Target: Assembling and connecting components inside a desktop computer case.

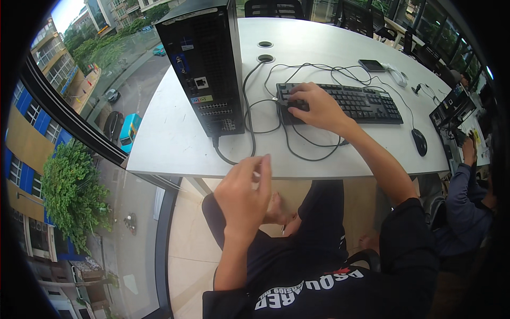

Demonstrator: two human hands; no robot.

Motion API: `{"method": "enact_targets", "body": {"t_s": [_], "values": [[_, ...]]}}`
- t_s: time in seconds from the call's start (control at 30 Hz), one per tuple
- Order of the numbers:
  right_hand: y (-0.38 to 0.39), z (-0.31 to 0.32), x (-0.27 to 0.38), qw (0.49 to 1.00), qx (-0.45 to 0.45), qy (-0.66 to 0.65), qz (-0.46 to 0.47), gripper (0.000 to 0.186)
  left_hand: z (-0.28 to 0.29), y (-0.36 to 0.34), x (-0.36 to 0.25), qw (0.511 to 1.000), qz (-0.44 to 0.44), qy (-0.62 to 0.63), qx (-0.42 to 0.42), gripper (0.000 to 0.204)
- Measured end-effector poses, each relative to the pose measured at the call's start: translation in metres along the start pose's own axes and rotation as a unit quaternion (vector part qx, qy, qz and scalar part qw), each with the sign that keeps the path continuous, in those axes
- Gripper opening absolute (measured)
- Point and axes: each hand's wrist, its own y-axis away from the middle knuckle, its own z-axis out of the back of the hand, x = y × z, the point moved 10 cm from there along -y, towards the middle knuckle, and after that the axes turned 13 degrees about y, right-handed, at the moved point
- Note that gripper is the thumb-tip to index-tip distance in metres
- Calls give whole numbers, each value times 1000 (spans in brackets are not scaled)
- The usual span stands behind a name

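Over the left end of a black keyboard (361, 101), my right hand (313, 106) closes its fingers on the dark plug of a black cable (289, 143). That cable loops across the white desk in front of the keyboard. My left hand (244, 189) is raised near the desk's front edge, loosely curled, with a gap between thumb and fingers and nothing visible in it. Just beyond it stands a black computer tower (212, 69), its port side turned toward me. A power cord (217, 146) runs from the tower's lower end.
On the white desk (180, 154) lie a black mouse (419, 142), a dark phone (372, 65) and a white cable bundle (396, 75). Two cable holes (265, 58) are at the back. A window borders the left; another person (467, 196) sits at right.
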Motion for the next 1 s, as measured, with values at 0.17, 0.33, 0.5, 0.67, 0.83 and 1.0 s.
{"method": "enact_targets", "body": {"t_s": [0.17, 0.33, 0.5, 0.67, 0.83, 1.0], "values": [[10, 5, -4, 1000, -10, 16, -3, 20, -60, -16, 4, 991, -47, -64, 103, 31], [31, 37, -46, 990, -86, -25, -107, 17, -119, -13, 34, 975, -80, -156, 134, 64], [64, 71, -97, 943, -117, -199, -240, 22, -137, -11, 37, 974, -76, -160, 142, 75], [77, 111, -101, 895, -187, -312, -258, 28, -167, -12, 30, 978, -86, -62, 180, 73], [61, 127, -59, 888, -190, -352, -228, 26, -185, -7, 13, 976, -107, 31, 188, 62], [56, 138, -2, 895, -127, -386, -182, 23, -139, -14, 7, 974, -39, 151, 162, 41]]}}
